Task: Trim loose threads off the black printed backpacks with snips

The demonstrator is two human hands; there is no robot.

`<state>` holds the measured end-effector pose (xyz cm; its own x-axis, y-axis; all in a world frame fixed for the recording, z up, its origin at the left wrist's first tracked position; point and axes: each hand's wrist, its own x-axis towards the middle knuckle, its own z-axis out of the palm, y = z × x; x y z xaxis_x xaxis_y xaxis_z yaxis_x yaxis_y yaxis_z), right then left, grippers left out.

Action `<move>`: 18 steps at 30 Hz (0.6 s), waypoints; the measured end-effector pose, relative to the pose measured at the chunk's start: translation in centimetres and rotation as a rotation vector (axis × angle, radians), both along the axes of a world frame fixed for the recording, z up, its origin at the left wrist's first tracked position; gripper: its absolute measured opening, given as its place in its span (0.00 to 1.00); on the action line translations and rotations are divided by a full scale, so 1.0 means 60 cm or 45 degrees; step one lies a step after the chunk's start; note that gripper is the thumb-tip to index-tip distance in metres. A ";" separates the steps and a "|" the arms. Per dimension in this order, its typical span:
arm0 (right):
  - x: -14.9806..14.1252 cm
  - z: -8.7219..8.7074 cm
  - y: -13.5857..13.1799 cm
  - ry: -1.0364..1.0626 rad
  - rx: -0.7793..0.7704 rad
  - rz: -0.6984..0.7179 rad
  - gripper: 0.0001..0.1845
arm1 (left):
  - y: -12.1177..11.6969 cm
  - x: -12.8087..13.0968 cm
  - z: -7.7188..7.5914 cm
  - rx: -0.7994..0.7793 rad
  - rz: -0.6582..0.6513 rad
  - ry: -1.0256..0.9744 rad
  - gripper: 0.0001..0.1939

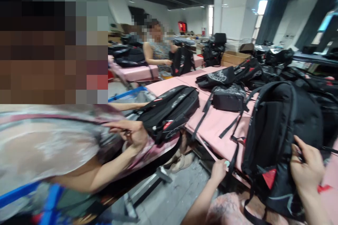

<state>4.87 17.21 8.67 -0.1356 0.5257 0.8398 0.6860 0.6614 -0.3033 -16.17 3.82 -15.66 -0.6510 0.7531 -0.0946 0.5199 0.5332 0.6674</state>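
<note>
A black backpack (280, 133) with a red patch near its base stands upright at the right, on the near part of the pink table. My right hand (307, 165) grips its side edge, thumb and forefinger curled. Low in the middle, my left hand (219, 170) is closed at a black backpack strap (233, 160) that hangs by the table edge. A small pale green round thing (227, 163) shows at its fingertips; I cannot tell what it is. Another loop of strap (249, 211) dangles below the bag.
On the pink table (208, 123) lie several black bags (229, 96). At my left sits a co-worker, hand (132, 132) raised, with a black backpack (171, 110) in front. Farther back another person (158, 49) handles a bag. A blue metal frame (50, 204) stands at lower left.
</note>
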 end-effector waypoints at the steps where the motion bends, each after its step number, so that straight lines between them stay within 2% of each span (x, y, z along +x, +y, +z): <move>1: 0.000 0.001 -0.001 0.010 -0.021 0.045 0.18 | -0.009 0.000 0.005 0.062 0.063 -0.025 0.08; 4: -0.004 0.004 0.003 0.058 -0.106 0.151 0.17 | -0.023 -0.019 0.028 0.237 0.230 -0.137 0.12; 6: -0.006 0.006 0.006 0.090 -0.157 0.190 0.17 | -0.013 -0.036 0.059 0.390 0.298 -0.217 0.17; 7: -0.007 0.007 0.007 0.106 -0.176 0.204 0.17 | -0.002 -0.041 0.083 0.469 0.318 -0.246 0.19; 8: -0.007 0.008 0.007 0.121 -0.190 0.215 0.17 | 0.011 -0.041 0.113 0.555 0.329 -0.277 0.21; 10: -0.007 0.010 0.005 0.144 -0.210 0.231 0.17 | 0.042 -0.029 0.189 0.732 0.311 -0.340 0.23; 11: -0.007 0.011 0.004 0.152 -0.217 0.238 0.18 | 0.059 -0.017 0.233 0.909 0.277 -0.482 0.24; 12: -0.006 0.011 0.003 0.157 -0.220 0.245 0.18 | 0.077 -0.003 0.278 1.021 0.167 -0.595 0.24; 13: -0.006 0.011 0.003 0.161 -0.221 0.253 0.18 | 0.095 0.011 0.322 1.042 0.000 -0.657 0.23; 15: -0.006 0.012 0.002 0.168 -0.218 0.270 0.19 | 0.132 0.039 0.402 0.957 -0.365 -0.673 0.20; 16: -0.006 0.013 0.002 0.173 -0.215 0.273 0.19 | 0.150 0.050 0.434 0.975 -0.411 -0.611 0.18; 18: -0.006 0.014 0.000 0.181 -0.209 0.270 0.19 | 0.184 0.067 0.484 1.073 -0.368 -0.446 0.15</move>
